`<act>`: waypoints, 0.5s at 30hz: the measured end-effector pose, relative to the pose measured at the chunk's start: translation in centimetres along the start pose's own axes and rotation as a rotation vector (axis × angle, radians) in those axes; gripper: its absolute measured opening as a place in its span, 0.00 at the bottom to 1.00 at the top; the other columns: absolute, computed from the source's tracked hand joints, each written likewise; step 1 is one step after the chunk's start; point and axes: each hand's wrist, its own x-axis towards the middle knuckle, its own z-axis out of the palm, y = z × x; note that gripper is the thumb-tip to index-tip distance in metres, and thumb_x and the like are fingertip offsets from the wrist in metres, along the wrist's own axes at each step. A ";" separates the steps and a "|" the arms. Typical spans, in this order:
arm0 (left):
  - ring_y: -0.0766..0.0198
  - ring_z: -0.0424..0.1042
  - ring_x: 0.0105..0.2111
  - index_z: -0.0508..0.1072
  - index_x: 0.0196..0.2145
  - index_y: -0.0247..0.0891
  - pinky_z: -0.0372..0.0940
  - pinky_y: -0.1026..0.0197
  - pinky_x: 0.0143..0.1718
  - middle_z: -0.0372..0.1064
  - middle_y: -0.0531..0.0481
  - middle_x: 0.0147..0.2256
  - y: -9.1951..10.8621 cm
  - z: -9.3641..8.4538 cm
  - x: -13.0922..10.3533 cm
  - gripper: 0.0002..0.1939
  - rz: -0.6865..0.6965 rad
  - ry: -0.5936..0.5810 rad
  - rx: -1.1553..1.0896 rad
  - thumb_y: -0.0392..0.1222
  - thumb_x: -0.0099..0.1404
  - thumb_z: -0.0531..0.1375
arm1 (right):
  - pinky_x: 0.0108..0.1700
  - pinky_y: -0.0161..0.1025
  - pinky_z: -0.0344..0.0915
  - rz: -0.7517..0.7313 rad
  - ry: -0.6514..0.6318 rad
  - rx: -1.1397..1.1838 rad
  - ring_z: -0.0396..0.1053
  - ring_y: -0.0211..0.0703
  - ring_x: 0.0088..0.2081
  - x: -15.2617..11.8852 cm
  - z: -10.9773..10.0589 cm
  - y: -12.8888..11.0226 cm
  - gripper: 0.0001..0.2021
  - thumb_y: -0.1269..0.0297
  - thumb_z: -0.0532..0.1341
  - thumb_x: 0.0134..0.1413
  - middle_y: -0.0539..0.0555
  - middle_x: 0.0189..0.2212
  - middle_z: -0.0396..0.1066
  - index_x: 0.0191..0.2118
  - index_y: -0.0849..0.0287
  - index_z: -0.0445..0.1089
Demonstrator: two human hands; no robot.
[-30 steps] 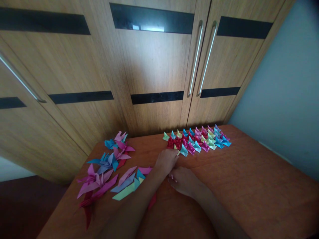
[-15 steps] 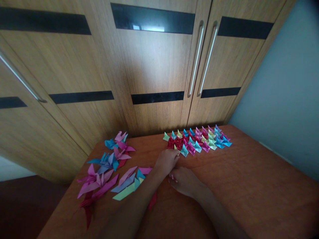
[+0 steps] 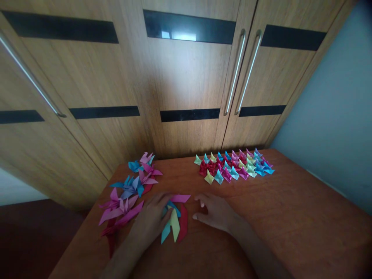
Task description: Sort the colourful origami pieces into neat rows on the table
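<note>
My left hand (image 3: pixel 153 215) reaches over a loose group of flat folded paper strips, thumb and fingers apart, hiding some of them. Beside its thumb lie a pale yellow strip (image 3: pixel 174 224), a red strip (image 3: pixel 183 223) and a light teal one (image 3: pixel 166 231). A pink strip (image 3: pixel 180 198) pokes out past the fingertips. To the right, my right hand (image 3: pixel 216 211) hovers or rests near the table with spread fingers and nothing in them. Beyond both hands, small pointed origami pieces (image 3: pixel 234 173) stand in close rows, a yellow one (image 3: pixel 209 177) at the front left.
On the left of the brown table (image 3: pixel 290 217) lies a cluster of larger origami pieces with long points (image 3: pixel 129 188), pink, blue and red. Behind the table rises a wooden wardrobe (image 3: pixel 186 77) with metal handles. A pale wall (image 3: pixel 325 116) borders the right side.
My left hand has moved from the front left of the rows back to the strips; the yellow piece there is now uncovered. My right hand's fingers have spread. The view has shifted slightly.
</note>
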 end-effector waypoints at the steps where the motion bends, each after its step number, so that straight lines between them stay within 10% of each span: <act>1: 0.56 0.65 0.52 0.69 0.50 0.44 0.60 0.52 0.55 0.67 0.48 0.51 -0.6 -0.2 -0.8 0.17 0.008 0.009 0.010 0.39 0.62 0.55 | 0.43 0.37 0.60 -0.017 -0.002 0.022 0.68 0.44 0.41 0.0 0.1 -0.3 0.28 0.48 0.63 0.46 0.53 0.44 0.68 0.53 0.53 0.63; 6: 0.54 0.62 0.55 0.63 0.56 0.46 0.57 0.49 0.57 0.63 0.48 0.56 -2.0 -0.5 -2.8 0.23 0.007 0.024 -0.002 0.39 0.63 0.54 | 0.51 0.45 0.59 -0.085 -0.031 0.031 0.61 0.52 0.52 0.0 1.4 -2.1 0.47 0.40 0.67 0.33 0.57 0.53 0.60 0.61 0.50 0.53; 15: 0.56 0.63 0.54 0.65 0.53 0.44 0.58 0.50 0.56 0.64 0.47 0.55 -1.8 0.0 -3.2 0.20 -0.040 0.003 -0.130 0.39 0.63 0.55 | 0.53 0.45 0.60 -0.145 0.044 -0.035 0.60 0.50 0.53 2.1 3.7 -3.1 0.40 0.45 0.65 0.42 0.56 0.56 0.57 0.60 0.50 0.53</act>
